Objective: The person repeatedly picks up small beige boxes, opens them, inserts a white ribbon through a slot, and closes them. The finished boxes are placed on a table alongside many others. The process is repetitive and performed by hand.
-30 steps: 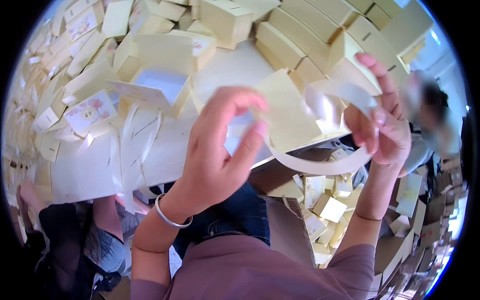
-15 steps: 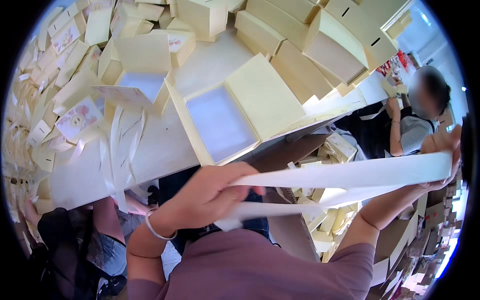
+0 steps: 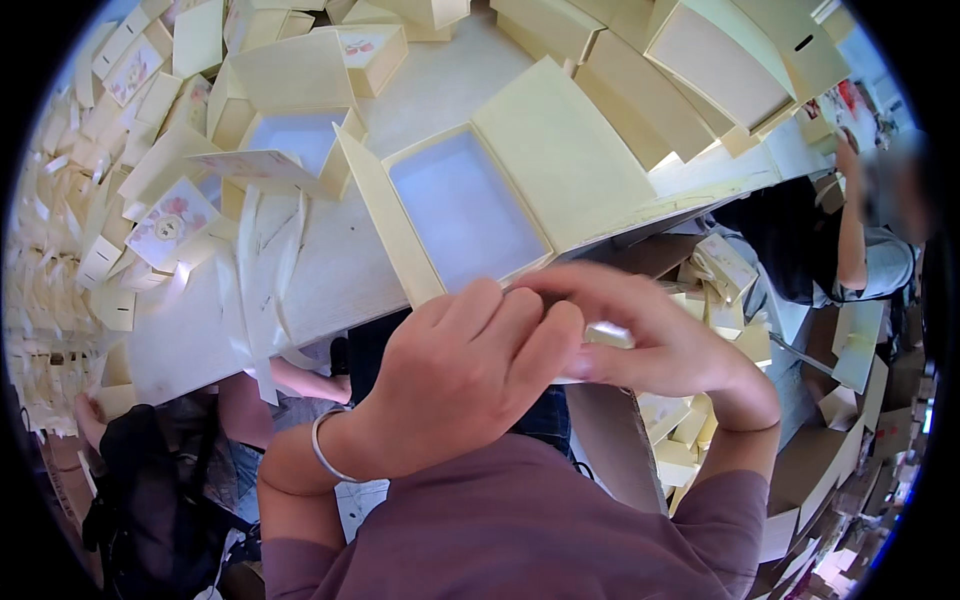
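Observation:
My left hand (image 3: pixel 455 375) and my right hand (image 3: pixel 650 345) are pressed together in front of my chest, fingers curled around a cream ribbon (image 3: pixel 608 335), of which only a small folded bit shows between them. A thin bracelet (image 3: pixel 325 445) sits on my left wrist. Just beyond my hands an open cream box (image 3: pixel 465 215) with a pale blue-white inside and its lid flap folded back lies on the table (image 3: pixel 340 275).
Loose cream ribbons (image 3: pixel 262 290) hang over the table's near edge at the left. Many cream boxes and lids (image 3: pixel 290 100) cover the table and pile up at the left and far side. Another person (image 3: pixel 850 240) sits at the right. Flat cartons (image 3: pixel 690 440) lie on the floor.
The ribbon was stretched long between my spread hands; now my right hand has come in to my left and the ribbon is gathered between them.

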`<state>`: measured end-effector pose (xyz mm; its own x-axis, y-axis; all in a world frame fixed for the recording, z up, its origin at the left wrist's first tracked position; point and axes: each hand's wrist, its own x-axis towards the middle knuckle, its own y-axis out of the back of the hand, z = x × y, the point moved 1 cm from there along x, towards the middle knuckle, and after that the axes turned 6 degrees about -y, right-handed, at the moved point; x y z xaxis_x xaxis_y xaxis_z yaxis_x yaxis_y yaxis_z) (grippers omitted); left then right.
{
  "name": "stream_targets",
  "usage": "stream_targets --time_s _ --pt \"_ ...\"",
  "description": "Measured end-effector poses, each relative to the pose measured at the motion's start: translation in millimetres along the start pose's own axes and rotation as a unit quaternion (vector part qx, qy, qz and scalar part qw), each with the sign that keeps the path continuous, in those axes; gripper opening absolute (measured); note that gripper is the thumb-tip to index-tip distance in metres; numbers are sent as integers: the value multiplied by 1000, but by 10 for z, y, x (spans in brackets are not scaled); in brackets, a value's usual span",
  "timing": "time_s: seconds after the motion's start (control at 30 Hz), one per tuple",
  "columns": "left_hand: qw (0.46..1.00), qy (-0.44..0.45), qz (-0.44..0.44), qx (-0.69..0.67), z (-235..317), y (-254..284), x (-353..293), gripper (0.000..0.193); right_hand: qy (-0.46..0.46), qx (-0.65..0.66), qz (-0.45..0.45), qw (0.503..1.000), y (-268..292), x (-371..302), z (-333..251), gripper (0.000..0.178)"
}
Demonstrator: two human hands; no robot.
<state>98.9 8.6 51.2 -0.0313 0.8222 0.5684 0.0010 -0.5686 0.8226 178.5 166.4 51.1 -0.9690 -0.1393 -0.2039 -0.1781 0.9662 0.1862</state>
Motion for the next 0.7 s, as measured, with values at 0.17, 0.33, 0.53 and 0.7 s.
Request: stream_targets --time_s 0.17,0.33,0.53,0.7 --pt "977 59 -24 -204 -103 81 -99 31 -95 -58 -172 979 51 237 -69 22" --pt "966 60 -33 -249 -115 108 -183 31 40 36 -178 983 14 363 -59 14" --pt "972 167 116 -116 -320 183 -222 49 154 -105 -19 982 212 596 -221 10" --pt "830 424 205 -300 -630 -178 -277 84 186 -343 106 915 350 1398 82 11"
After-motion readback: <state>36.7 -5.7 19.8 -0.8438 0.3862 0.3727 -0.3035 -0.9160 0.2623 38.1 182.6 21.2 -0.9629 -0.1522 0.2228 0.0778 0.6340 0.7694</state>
